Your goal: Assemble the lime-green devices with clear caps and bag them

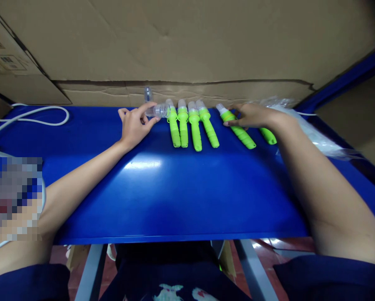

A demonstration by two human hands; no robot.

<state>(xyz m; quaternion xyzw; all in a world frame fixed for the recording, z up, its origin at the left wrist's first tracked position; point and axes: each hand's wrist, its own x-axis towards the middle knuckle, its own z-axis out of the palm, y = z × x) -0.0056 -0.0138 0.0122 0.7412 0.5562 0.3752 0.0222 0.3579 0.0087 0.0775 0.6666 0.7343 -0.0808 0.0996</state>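
My left hand (pixel 136 126) is closed, thumb and fingers, round a clear plastic tube (pixel 161 110) with a threaded neck, lying sideways. A second clear tube (pixel 147 94) stands just behind it. To the right, several bright green ribbed handles with clear caps lie side by side, among them one green handle (pixel 195 133) near the middle of the row. Apart from these, my right hand (pixel 245 115) grips the upper part of a green handle with a clear tip (pixel 242 136), slanting toward me. Another green handle (pixel 268 136) lies partly hidden beneath my right wrist.
Everything lies on a blue table (pixel 174 200) with a cardboard wall (pixel 187 46) at its back. Crumpled clear plastic bags (pixel 319 136) are on the right. A white cable (pixel 54 122) loops at the left, near a pixelated patch over my left arm.
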